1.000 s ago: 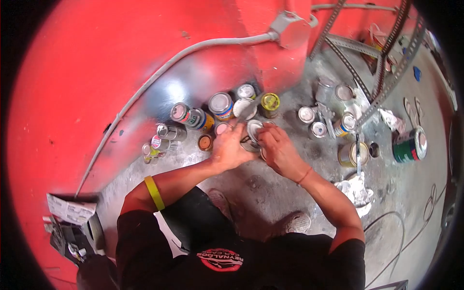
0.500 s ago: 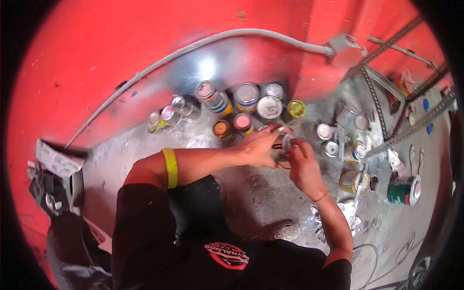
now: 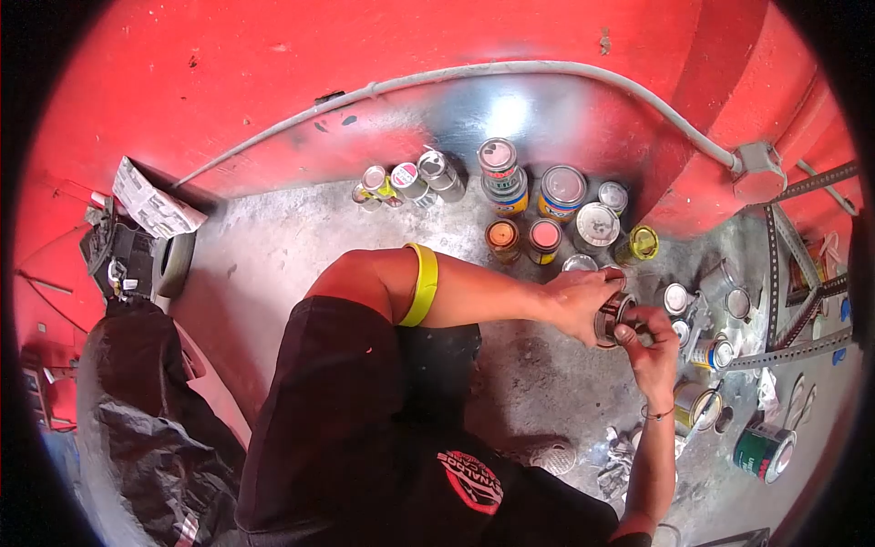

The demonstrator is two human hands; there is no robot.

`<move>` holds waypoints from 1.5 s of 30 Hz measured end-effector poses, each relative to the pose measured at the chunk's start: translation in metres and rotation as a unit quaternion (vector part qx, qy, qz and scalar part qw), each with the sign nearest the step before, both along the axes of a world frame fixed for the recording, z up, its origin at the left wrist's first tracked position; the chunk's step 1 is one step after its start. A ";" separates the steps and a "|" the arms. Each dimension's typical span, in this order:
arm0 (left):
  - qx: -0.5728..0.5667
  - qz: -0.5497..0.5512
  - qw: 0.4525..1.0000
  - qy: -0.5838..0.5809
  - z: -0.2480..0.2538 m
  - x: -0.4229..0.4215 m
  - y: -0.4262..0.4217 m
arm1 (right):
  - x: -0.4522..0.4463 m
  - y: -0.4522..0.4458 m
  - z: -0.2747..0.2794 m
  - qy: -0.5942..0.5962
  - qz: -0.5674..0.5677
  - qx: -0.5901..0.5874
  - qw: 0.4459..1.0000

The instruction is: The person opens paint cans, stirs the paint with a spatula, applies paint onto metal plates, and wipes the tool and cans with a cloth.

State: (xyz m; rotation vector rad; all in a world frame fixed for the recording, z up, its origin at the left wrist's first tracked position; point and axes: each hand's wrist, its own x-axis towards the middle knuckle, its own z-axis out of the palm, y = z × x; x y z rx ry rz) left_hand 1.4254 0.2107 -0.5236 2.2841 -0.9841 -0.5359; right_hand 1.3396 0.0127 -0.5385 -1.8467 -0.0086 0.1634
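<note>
My left hand (image 3: 581, 305) is wrapped around a small paint can (image 3: 605, 323) with dark brown sides, held above the floor in front of me. My right hand (image 3: 653, 354) grips the same can from the right, thumb and fingers bent at its rim. The fingers cover much of the can, so its lid and contents are hard to make out. Just beyond my left hand stands another small can (image 3: 579, 263), partly hidden. A can with a pink top (image 3: 545, 235) and one with an orange top (image 3: 502, 234) are close behind.
Along the red wall (image 3: 301, 73) stand a stacked can (image 3: 499, 155), a wide white-topped can (image 3: 598, 224), a yellow can (image 3: 643, 242) and several others. To the right are a green can (image 3: 764, 453) and a perforated metal frame (image 3: 775, 360). A tire (image 3: 175, 264) lies left.
The view has swung left, so the cans and wall appear further right. Both hands stay on the paint can, while the right fingers have shifted along its side.
</note>
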 end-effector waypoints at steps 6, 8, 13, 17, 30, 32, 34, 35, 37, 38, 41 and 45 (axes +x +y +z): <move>-0.019 -0.065 0.998 -0.002 0.001 0.001 -0.005 | -0.002 0.011 0.048 -0.153 0.021 -0.131 0.979; -0.039 -0.071 0.996 -0.033 0.003 0.000 -0.007 | -0.003 0.014 0.055 -0.130 0.075 -0.248 0.957; -0.040 -0.049 0.998 0.020 0.059 0.021 0.009 | 0.003 -0.020 0.078 -0.062 -0.013 -0.148 0.987; -0.215 0.147 0.959 -0.109 0.043 0.044 0.081 | 0.026 -0.055 0.043 -0.177 -0.124 -0.292 0.932; -0.066 0.578 0.778 0.239 -0.228 -0.148 0.264 | 0.082 -0.065 -0.119 -0.073 -0.090 -0.453 0.884; -0.006 0.461 0.864 0.201 -0.247 -0.148 0.259 | 0.085 -0.064 -0.134 -0.058 -0.090 -0.442 0.891; 0.031 0.466 0.837 0.285 -0.165 -0.113 0.237 | 0.088 -0.058 -0.141 -0.031 -0.104 -0.513 0.851; 0.159 0.408 0.863 0.251 -0.159 -0.104 0.237 | 0.090 -0.053 -0.141 -0.032 -0.105 -0.515 0.850; 0.283 0.340 0.872 0.211 -0.160 -0.088 0.243 | 0.090 -0.044 -0.138 0.046 -0.103 -0.505 0.856; 0.325 0.318 0.873 0.179 -0.167 -0.081 0.255 | 0.089 -0.042 -0.142 0.046 -0.105 -0.506 0.855; 0.217 0.420 0.878 0.070 -0.187 -0.041 0.280 | 0.093 -0.042 -0.150 0.069 -0.092 -0.506 0.855; -0.006 0.549 0.823 -0.142 -0.157 0.075 0.288 | 0.086 -0.055 -0.151 -0.024 -0.110 -0.448 0.887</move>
